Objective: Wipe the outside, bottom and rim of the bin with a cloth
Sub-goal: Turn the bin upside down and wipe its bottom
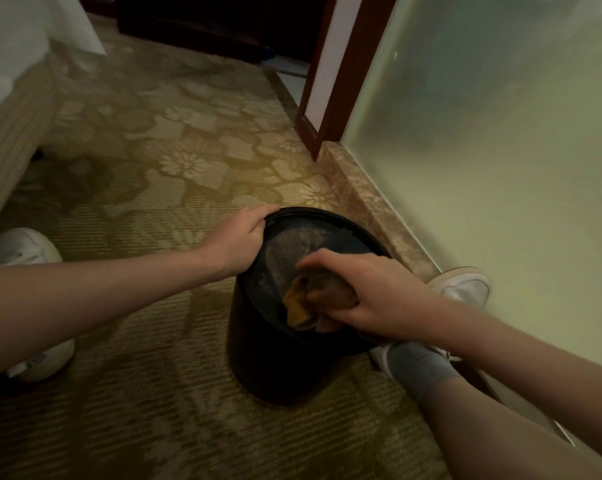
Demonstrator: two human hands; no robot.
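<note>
Patterned carpet (pixel 175 161) holds the bin (pixel 258 358); your left hand (pixel 239 237) grips its edge, your right hand (pixel 372 292) clutches the cloth (pixel 299 303) on top. Likely bottom-wiping; sweep across next.

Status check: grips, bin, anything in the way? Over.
Left grip holds bin at its upper edge. Right grip clutches cloth, pressing it on the bin's dusty top face. Shoe close beside bin, wall side; wiping path open.

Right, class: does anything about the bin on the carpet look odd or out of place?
The bin seems to stand upside down: a flat, dust-smeared base faces up where an opening should be. The left hand grips its edge; the right hand presses the cloth on it.
</note>
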